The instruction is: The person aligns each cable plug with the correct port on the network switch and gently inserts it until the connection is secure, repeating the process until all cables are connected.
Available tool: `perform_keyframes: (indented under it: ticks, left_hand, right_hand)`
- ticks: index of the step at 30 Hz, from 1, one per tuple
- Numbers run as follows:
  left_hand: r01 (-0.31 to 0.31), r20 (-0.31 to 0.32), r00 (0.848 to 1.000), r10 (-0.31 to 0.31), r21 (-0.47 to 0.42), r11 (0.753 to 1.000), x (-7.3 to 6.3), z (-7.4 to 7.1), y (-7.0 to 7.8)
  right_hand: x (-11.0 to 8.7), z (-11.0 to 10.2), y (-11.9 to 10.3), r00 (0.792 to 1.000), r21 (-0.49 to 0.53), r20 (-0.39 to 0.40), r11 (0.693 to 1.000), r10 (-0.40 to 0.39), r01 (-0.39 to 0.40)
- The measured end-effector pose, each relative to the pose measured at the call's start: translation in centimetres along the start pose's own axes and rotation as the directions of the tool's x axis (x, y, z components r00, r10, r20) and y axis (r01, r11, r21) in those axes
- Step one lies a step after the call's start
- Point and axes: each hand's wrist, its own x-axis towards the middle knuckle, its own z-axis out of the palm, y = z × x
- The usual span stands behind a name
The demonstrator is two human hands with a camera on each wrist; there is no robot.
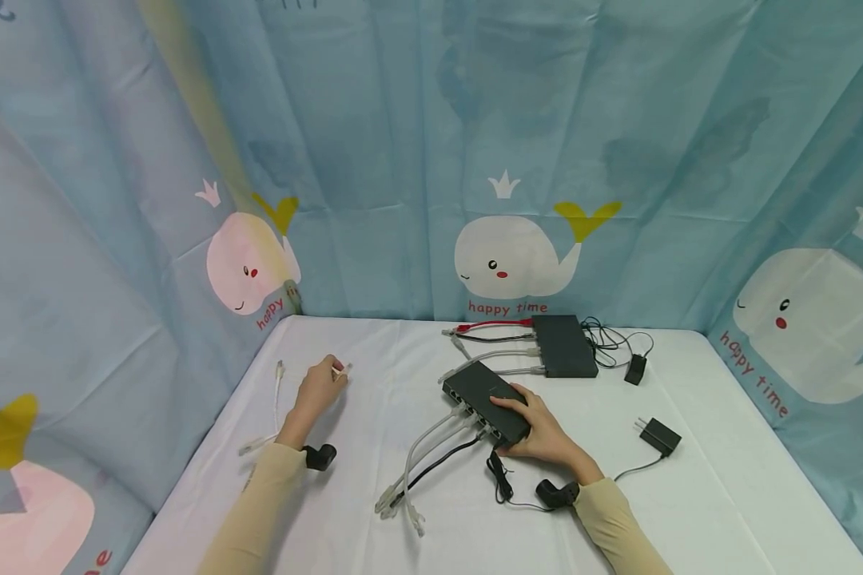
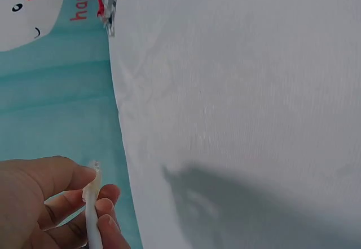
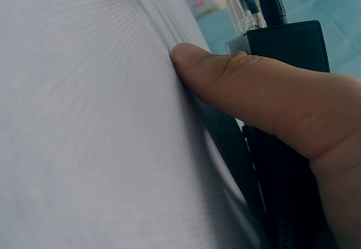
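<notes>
My left hand (image 1: 320, 391) is raised over the left side of the table, pinching the clear plug end of a white network cable (image 2: 92, 195) between thumb and fingers. The plug tip (image 1: 345, 369) points away from the palm. On the right, my right hand (image 1: 546, 427) grips the near right end of a black network switch (image 1: 485, 395), thumb along its near edge in the right wrist view. The switch sits at an angle, its ports facing front left. Grey cables (image 1: 427, 438) and one black cable (image 1: 442, 461) run from those ports, their loose plugs bunched on the cloth.
Behind stands a second black switch (image 1: 564, 347) with red, black and grey cables and a coiled cord (image 1: 604, 339) leading to an adapter (image 1: 636, 369). A power adapter (image 1: 660, 438) lies at right. Another white cable (image 1: 277, 395) lies at far left on the white tablecloth (image 1: 374, 399).
</notes>
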Motion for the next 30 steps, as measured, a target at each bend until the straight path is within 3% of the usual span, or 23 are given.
perform_keyframes:
  ticks: [9, 21, 30]
  left_hand:
    - [-0.026, 0.010, 1.000, 0.026, -0.044, 0.999, -0.5, 2.2, 1.7]
    - [-0.062, 0.077, 0.995, 0.070, -0.109, 0.992, -2.0, 4.5, 4.8]
    - [-0.118, 0.103, 0.985, 0.139, -0.187, 0.975, -2.5, 6.1, 5.9]
  right_hand:
    - [0.0, 0.1, 0.1, 1.000, -0.004, -0.001, 1.000, -0.005, 0.005]
    - [0.0, 0.1, 0.2, 1.000, -0.013, 0.002, 1.000, -0.002, 0.002]
    - [-0.1, 0.1, 0.1, 1.000, -0.015, -0.012, 0.999, -0.029, 0.028]
